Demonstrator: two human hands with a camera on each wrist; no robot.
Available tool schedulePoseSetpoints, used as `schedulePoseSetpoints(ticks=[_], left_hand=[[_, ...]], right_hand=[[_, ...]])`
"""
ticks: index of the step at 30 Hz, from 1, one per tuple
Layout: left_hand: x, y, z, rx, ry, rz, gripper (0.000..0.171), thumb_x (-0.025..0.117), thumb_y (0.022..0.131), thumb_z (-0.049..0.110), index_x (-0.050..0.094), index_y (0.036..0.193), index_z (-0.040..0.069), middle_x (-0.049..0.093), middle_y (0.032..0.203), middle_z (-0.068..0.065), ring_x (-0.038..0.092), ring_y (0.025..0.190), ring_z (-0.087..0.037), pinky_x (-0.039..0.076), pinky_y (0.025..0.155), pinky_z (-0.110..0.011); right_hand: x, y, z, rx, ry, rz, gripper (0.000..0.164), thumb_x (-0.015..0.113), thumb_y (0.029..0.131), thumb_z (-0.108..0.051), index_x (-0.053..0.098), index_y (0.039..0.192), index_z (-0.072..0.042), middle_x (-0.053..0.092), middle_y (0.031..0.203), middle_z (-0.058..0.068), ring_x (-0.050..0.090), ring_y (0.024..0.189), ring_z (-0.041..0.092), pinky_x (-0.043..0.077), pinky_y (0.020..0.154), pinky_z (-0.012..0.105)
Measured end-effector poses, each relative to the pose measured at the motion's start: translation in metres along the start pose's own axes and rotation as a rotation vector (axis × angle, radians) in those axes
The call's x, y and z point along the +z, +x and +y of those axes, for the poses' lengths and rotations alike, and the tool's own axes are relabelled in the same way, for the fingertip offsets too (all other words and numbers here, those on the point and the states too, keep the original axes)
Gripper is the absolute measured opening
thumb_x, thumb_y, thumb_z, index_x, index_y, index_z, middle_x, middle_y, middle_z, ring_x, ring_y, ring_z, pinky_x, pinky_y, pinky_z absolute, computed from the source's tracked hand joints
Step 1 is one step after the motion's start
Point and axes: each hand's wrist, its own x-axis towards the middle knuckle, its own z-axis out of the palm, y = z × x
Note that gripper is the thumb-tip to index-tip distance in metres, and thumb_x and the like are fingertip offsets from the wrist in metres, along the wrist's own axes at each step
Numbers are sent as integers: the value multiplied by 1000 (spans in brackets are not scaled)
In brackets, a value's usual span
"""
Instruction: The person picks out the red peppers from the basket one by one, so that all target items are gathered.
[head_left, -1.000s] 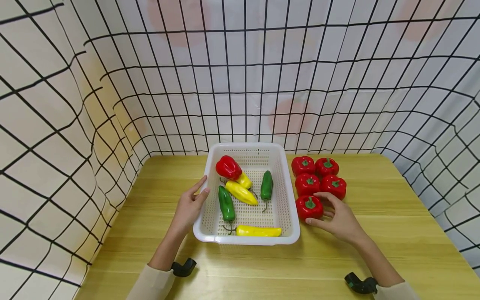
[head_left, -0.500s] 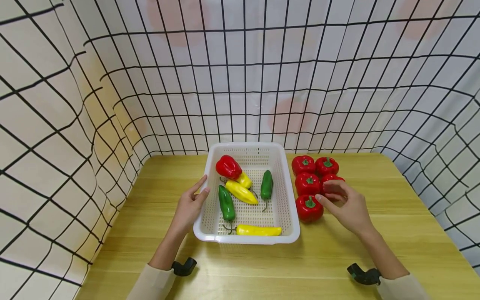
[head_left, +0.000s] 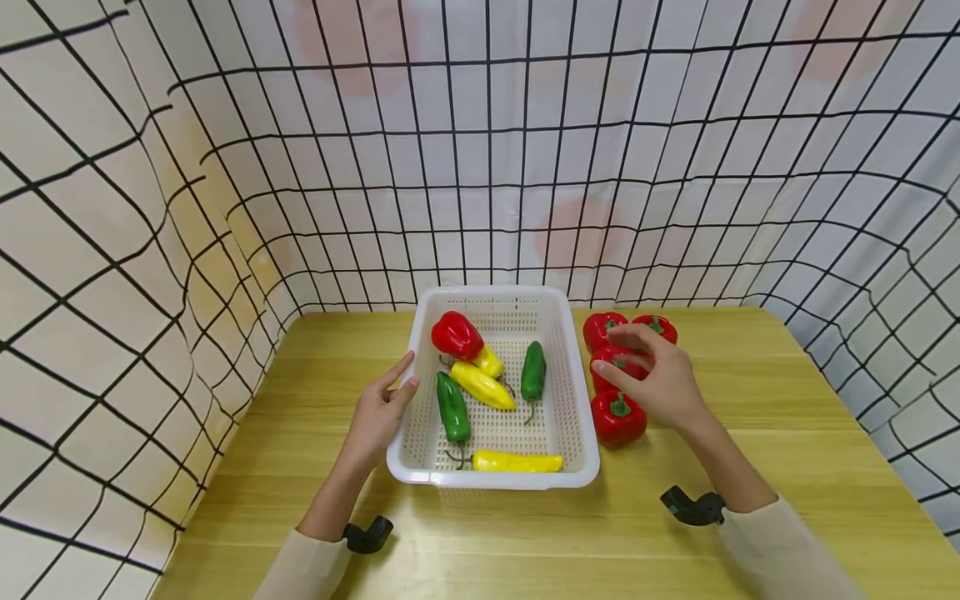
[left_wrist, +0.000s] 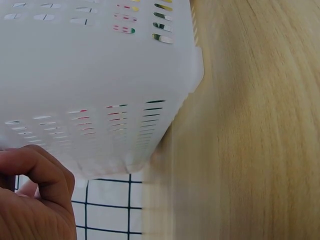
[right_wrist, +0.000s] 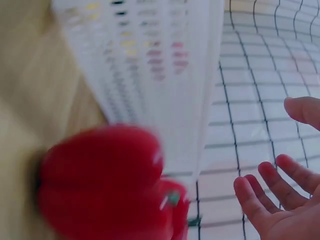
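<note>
In the head view my left hand (head_left: pixel 378 417) grips the left rim of a white perforated plastic basket (head_left: pixel 491 479), thumb at the rim. The left wrist view shows its fingers (left_wrist: pixel 42 170) curled against the basket's outer wall. My right hand (head_left: pixel 660 379) hovers over a group of red bell peppers (head_left: pixel 618 419) right of the basket, fingers spread and gently bent, holding nothing. It covers part of the group. Inside the basket are a red bell pepper (head_left: pixel 457 335), green chili peppers (head_left: pixel 453 407) and yellow peppers (head_left: pixel 517 462).
All of this stands on a wooden table (head_left: pixel 315 400). White cloth with a black grid (head_left: pixel 480 167) encloses the back and both sides. A black wrist camera (head_left: pixel 367 535) sits on each forearm.
My right hand has left the nearest red bell pepper, risen, drawn back to the right, then swung left and away over the group. The left hand and basket have stayed put.
</note>
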Motion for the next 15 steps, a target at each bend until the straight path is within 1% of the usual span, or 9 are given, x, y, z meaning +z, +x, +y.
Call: schedulePoseSetpoints(ticks=[3, 4, 6, 9, 15], left_hand=[[0, 0, 0, 3, 5, 10, 50, 60, 105, 40, 46, 152, 45, 72, 100, -31, 77, 90, -39, 66, 71, -50], [0, 0, 0, 5, 6, 12, 50, 60, 105, 39, 47, 152, 45, 72, 98, -31, 77, 89, -39, 66, 71, -49], [0, 0, 0, 7, 9, 15, 50, 60, 105, 39, 47, 152, 45, 72, 96, -31, 77, 88, -38, 66, 70, -49], [0, 0, 0, 8, 11, 16, 49, 60, 105, 38, 47, 152, 45, 72, 98, -30, 77, 89, -38, 66, 70, -48], [0, 1, -1, 16, 0, 11, 49, 60, 105, 38, 47, 152, 44, 73, 104, -31, 77, 91, -39, 66, 70, -48]], right_hand=[[9, 11, -13, -2, 5, -30, 59, 79, 92, -36, 55, 141, -12, 59, 141, 13, 65, 122, 40, 62, 93, 38], [12, 15, -17, -3, 8, -38, 60, 78, 92, -37, 55, 142, -12, 59, 142, 13, 64, 123, 40, 61, 95, 44], [18, 22, -24, -5, 10, -52, 62, 79, 92, -37, 53, 144, -12, 59, 143, 13, 64, 124, 40, 59, 97, 51], [26, 33, -34, -23, 19, -74, 62, 78, 92, -34, 53, 145, -12, 58, 144, 14, 62, 127, 39, 56, 101, 54], [43, 52, -47, -39, 36, -123, 63, 81, 89, -36, 55, 142, -13, 59, 143, 12, 62, 125, 34, 56, 103, 51]])
